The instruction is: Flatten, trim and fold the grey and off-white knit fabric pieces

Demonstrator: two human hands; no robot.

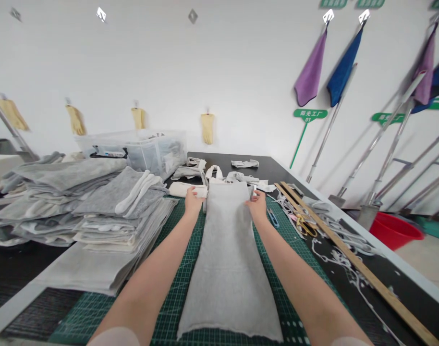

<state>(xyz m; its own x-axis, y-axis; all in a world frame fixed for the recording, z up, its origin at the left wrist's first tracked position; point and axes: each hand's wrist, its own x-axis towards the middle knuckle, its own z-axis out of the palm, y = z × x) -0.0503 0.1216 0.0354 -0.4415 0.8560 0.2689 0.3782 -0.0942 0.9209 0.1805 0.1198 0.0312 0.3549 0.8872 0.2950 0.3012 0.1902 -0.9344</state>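
A long grey knit cloth [228, 254] lies flat lengthwise in front of me on a green cutting mat [295, 288]. My left hand [193, 202] is at the left of its far end, fingers closed on a cream fabric strip [178, 189] that lies beside the cloth. At the far right corner my right hand [257, 205] pinches the edge of the grey cloth, where a small darker fold shows. Fingertip contact is small and partly hidden on both sides. Just beyond the far end are bunched fabric scraps [237, 177].
Tall stacks of folded grey cloths [107, 226] stand at the left, before a clear plastic bin [140, 149]. On the right are a blue cutter [273, 217], gold-handled scissors [306, 226], wooden strips [349, 254] and tangled white cords [345, 262]. A red bucket [394, 230] stands beyond the table edge.
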